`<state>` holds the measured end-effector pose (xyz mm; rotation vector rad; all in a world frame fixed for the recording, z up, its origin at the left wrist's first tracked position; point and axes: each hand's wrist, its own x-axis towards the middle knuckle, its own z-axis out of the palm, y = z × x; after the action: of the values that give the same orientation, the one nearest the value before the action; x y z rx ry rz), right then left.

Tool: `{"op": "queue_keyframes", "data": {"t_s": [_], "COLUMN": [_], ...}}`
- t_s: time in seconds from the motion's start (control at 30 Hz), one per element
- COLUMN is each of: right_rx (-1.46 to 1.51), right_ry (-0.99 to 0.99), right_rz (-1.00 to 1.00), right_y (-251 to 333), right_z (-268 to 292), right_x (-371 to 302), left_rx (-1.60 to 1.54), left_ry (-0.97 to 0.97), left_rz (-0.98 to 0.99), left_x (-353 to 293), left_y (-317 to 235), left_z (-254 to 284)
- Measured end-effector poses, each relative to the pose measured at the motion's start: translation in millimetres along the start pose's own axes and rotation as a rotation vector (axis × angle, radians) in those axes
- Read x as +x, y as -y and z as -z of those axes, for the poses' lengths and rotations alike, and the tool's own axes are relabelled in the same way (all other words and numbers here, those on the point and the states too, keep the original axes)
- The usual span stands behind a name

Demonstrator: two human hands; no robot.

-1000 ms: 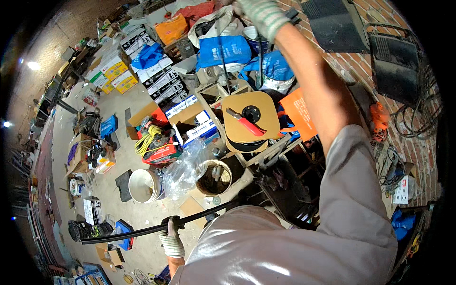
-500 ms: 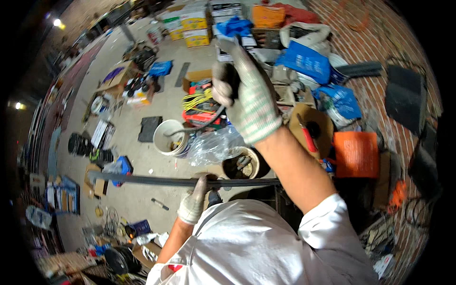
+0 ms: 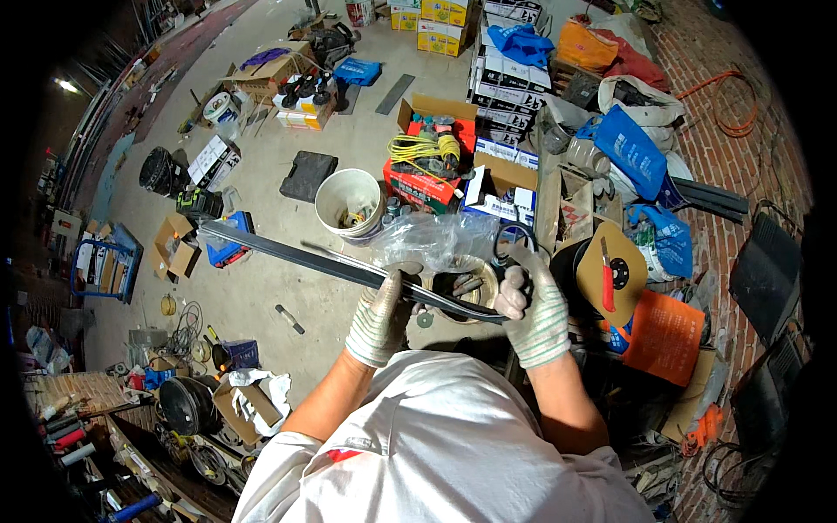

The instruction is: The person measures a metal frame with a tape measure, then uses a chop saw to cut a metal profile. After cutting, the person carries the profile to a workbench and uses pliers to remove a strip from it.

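- Left hand [image 3: 377, 321] grips black strip [image 3: 305, 260]; strip bridges both hands, overhangs past left.
- Right hand [image 3: 534, 307] closed on its right end.
- Risk: overhang could tip it if left grip slackens.

Long black strip [image 3: 296, 260], left end jutting past left hand [image 3: 378, 319], thinner strip [image 3: 340, 257] alongside, dark loop [image 3: 516, 226] rising at right hand [image 3: 535, 309]

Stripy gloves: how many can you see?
2: one on the left hand, which holds a black strip, and one on the right hand. More may be hidden.
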<state>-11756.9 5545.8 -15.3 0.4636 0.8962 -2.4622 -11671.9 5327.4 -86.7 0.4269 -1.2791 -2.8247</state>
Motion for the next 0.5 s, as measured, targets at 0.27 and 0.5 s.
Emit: {"op": "queue_keyframes", "data": {"t_s": [0.27, 0.5], "right_rx": [-0.246, -1.7], "right_ry": [-0.363, -0.564], "right_rz": [0.146, 0.765], "right_y": [15.1, 8.0], "right_z": [70.3, 87.6], "right_x": [1.2, 18.2], "left_rx": [0.42, 0.617], "left_ry": [-0.124, -0.101], "left_rz": [-0.151, -0.161], "left_x": [10.1, 9.1], "left_y": [-32.1, -35.2], "left_z": [8.1, -1.0]}}
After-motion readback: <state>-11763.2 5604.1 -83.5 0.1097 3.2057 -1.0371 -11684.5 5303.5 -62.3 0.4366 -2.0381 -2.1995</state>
